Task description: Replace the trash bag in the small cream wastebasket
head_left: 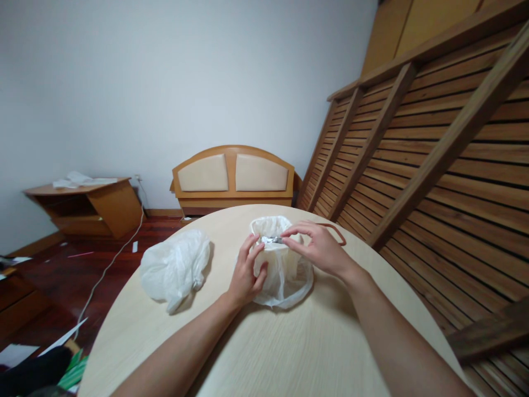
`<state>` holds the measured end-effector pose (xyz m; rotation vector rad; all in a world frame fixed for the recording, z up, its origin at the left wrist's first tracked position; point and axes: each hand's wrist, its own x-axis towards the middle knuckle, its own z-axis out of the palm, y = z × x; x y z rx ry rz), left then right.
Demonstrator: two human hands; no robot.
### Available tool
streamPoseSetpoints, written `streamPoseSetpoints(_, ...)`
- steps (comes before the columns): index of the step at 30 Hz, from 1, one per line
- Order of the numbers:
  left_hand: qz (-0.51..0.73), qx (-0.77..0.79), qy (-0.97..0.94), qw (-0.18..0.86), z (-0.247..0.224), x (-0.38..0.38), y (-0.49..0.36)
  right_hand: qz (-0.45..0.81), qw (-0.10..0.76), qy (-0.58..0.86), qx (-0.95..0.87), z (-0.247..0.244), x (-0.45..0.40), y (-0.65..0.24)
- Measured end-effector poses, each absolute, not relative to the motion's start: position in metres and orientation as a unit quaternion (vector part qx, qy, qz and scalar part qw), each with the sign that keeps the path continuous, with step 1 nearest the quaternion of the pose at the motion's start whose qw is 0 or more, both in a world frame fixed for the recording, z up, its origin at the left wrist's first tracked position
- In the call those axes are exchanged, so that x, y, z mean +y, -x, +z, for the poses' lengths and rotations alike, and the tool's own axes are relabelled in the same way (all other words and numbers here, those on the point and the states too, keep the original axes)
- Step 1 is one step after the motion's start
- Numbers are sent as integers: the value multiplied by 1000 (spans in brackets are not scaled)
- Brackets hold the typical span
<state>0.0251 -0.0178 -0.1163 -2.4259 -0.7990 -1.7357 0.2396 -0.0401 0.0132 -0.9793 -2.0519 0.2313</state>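
Observation:
A container lined with a thin white plastic bag (283,281) stands on the round table, the bag hanging loose over its rim and sides. My right hand (316,242) reaches in from the right and pinches a small silver-grey piece (273,240) over the mouth, too small to name. Against the left side of the bag-covered rim rests my left hand (248,270), fingers curved and apart, its thumb lower down. What lies inside the container is mostly hidden. A brown-red handle-like loop (336,231) shows behind my right hand.
On the left of the pale round table (289,353) lies a crumpled white plastic bag (177,267). A slatted wooden frame (413,165) leans along the right. Beyond are a headboard (233,173), a low cabinet (107,209) and a white cable (111,264) on the floor.

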Motion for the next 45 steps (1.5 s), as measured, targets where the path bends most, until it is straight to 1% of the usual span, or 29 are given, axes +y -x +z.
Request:
streamPoseSetpoints(3,-561,-260,786,25,-115,-18,-24,47,347,348,-870,14,-48,-229)
streamPoseSetpoints(6,-561,-258,786,23,-114,-19,-24,24,317,353,-880,11,-45,-229)
streamPoseSetpoints(16,-567,-261,781,35,-111,-19,-25,4,278,391,-877,15,-44,-240)
streamPoseSetpoints(20,-564,-265,781,39,-111,-20,-26,-13,286,368,-885,12,-46,-232)
streamPoseSetpoints(23,-536,-257,802,48,-112,-21,-25,-30,271,361,-892,9,-44,-231)
streamPoseSetpoints(29,-522,-231,816,90,-112,-25,-22,-76,252,403,-877,9,-36,-246)
streamPoseSetpoints(31,-486,-206,844,96,-109,-26,-21,-78,254,411,-872,8,-33,-251)
streamPoseSetpoints(34,-388,-166,903,85,-106,-28,-23,-77,264,424,-863,7,-31,-254)
streamPoseSetpoints(38,-292,-179,936,77,-108,-27,-26,-83,271,428,-859,6,-30,-254)
streamPoseSetpoints(41,-270,-195,937,105,-113,-25,-27,-82,267,428,-860,5,-29,-254)
streamPoseSetpoints(45,-292,-202,925,134,-116,-23,-27,-73,273,427,-859,4,-29,-254)
